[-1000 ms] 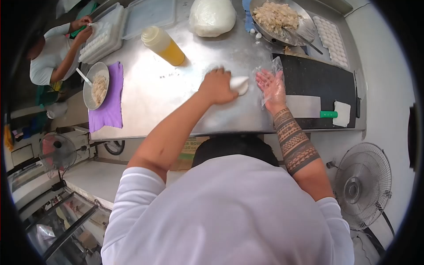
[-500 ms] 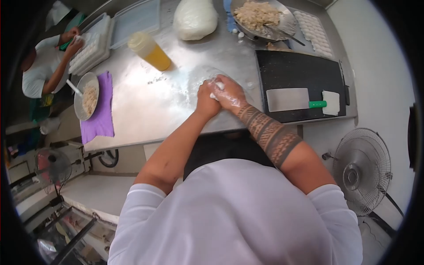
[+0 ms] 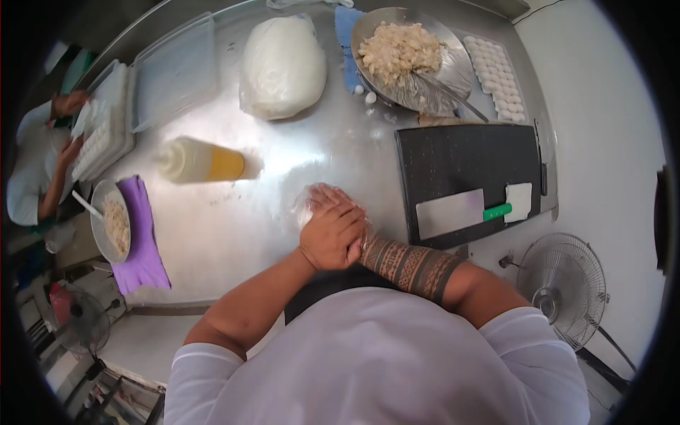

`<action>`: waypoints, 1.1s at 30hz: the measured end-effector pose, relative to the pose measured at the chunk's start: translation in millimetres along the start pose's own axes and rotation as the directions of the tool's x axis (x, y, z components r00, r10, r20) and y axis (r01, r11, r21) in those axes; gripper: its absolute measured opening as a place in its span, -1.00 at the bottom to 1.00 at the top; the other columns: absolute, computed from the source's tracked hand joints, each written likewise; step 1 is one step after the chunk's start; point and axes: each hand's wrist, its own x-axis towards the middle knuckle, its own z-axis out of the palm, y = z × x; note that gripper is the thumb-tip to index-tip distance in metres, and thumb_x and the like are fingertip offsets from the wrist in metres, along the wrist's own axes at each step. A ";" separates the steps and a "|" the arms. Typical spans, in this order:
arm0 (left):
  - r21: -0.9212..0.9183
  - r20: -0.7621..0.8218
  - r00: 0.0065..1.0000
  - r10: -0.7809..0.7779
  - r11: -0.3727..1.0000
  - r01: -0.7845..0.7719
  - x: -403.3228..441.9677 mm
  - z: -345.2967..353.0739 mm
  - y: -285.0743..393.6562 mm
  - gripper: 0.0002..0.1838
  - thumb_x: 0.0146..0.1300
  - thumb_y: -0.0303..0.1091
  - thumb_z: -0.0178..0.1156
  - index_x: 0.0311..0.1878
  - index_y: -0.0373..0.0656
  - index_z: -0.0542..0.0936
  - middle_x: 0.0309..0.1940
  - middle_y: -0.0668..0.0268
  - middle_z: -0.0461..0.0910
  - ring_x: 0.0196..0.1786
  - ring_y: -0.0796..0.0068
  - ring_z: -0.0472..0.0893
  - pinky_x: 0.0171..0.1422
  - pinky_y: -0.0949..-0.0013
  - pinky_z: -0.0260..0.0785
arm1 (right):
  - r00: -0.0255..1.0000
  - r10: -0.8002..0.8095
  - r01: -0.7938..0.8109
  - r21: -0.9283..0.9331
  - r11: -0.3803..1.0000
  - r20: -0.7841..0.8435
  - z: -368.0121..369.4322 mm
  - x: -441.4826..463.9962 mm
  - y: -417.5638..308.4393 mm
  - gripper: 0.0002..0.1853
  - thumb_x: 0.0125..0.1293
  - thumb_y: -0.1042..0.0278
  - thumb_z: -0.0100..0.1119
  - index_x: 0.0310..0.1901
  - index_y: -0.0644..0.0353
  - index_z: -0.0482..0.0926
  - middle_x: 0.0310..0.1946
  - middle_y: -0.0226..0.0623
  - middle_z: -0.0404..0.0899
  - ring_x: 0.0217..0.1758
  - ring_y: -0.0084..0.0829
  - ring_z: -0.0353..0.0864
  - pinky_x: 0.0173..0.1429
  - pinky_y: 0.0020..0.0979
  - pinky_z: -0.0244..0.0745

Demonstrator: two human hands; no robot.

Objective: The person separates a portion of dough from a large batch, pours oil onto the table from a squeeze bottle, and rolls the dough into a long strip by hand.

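Watching through the head camera, I can read no text, label, brand, number or sign.

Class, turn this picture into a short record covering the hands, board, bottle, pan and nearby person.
Left hand: laid over the right hand
Right hand: in clear plastic; palm hidden
Black board: bears broad-bladed knife, green-handled
Bottle: contains yellow liquid
Pan: holds pale chopped food
Person nearby: at left, white sleeves
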 end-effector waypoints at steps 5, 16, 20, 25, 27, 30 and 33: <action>0.081 -0.021 0.997 0.079 0.994 -0.077 25.9 8.4 -29.7 -0.51 -0.03 -0.21 0.27 0.04 -0.11 0.75 0.14 0.20 0.71 0.23 0.12 0.65 0.38 -0.02 0.39 | 0.996 -0.035 0.064 -0.389 0.919 0.080 -38.5 33.0 15.4 -0.35 0.65 0.02 -0.17 0.62 0.18 0.20 0.69 -0.06 0.10 0.75 -0.12 0.05 0.79 -0.12 -0.09; 0.147 -0.210 0.954 -0.214 0.958 0.247 82.2 11.4 -75.5 -0.49 0.19 -0.04 0.29 0.15 -0.11 0.70 0.13 0.07 0.68 0.27 -0.01 0.60 0.46 -0.19 0.31 | 0.990 -0.125 0.084 -0.977 0.196 0.061 -66.2 106.8 66.5 -0.29 0.59 0.06 -0.01 0.64 0.19 0.15 0.65 -0.12 0.20 0.71 -0.19 0.15 0.79 -0.13 -0.07; -0.482 0.012 0.740 -0.673 0.644 0.594 133.2 -24.0 -129.4 -0.41 0.52 0.13 0.12 0.35 -0.13 0.61 0.25 0.03 0.65 0.37 0.05 0.57 0.55 -0.25 0.22 | 0.997 0.074 -0.077 -0.652 0.754 -0.032 -90.9 103.7 -31.8 -0.34 0.46 -0.08 0.22 0.38 0.29 0.50 0.38 -0.01 0.55 0.53 -0.01 0.41 0.60 -0.15 0.27; 0.458 0.052 0.797 -0.602 0.724 0.517 74.5 5.4 -129.1 -0.09 0.51 0.38 -0.02 0.67 -0.11 0.28 0.70 -0.15 0.08 0.75 -0.17 0.02 0.77 -0.21 -0.17 | 0.804 0.136 -0.139 0.040 0.989 -0.579 -82.4 23.7 47.1 -0.31 0.65 -0.20 0.00 0.37 0.38 0.50 0.30 0.08 0.62 0.35 -0.09 0.60 0.49 -0.19 0.41; 0.503 0.158 0.690 -0.707 0.659 0.560 63.0 -8.5 -77.8 0.00 0.48 0.44 -0.04 0.71 -0.15 0.17 0.74 -0.18 -0.06 0.78 -0.23 -0.11 0.80 -0.21 -0.29 | 0.722 0.432 -0.179 0.457 0.871 -0.541 -87.2 -8.3 17.9 -0.26 0.69 -0.26 -0.16 0.41 0.35 0.47 0.31 0.07 0.62 0.38 -0.11 0.58 0.52 -0.17 0.37; 0.479 0.252 0.738 -0.626 0.744 0.467 24.7 -20.5 -12.8 -0.13 0.37 0.18 0.22 0.56 -0.23 0.34 0.52 -0.22 0.33 0.60 -0.25 0.28 0.67 -0.23 0.07 | 0.677 0.609 -0.199 0.694 0.692 -0.413 -90.8 -34.8 -5.4 -0.16 0.69 -0.38 -0.35 0.45 0.33 0.43 0.32 0.07 0.61 0.39 -0.11 0.57 0.55 -0.14 0.32; 0.364 0.283 0.710 -0.645 0.757 0.543 8.1 -43.1 45.8 -0.29 0.27 -0.18 0.40 0.44 -0.19 0.42 0.28 -0.07 0.56 0.39 -0.11 0.53 0.51 -0.14 0.32 | 0.708 0.634 -0.233 0.745 0.625 -0.311 -93.2 -42.9 -18.9 -0.06 0.65 -0.48 -0.42 0.47 0.35 0.41 0.35 0.08 0.58 0.40 -0.11 0.55 0.58 -0.13 0.28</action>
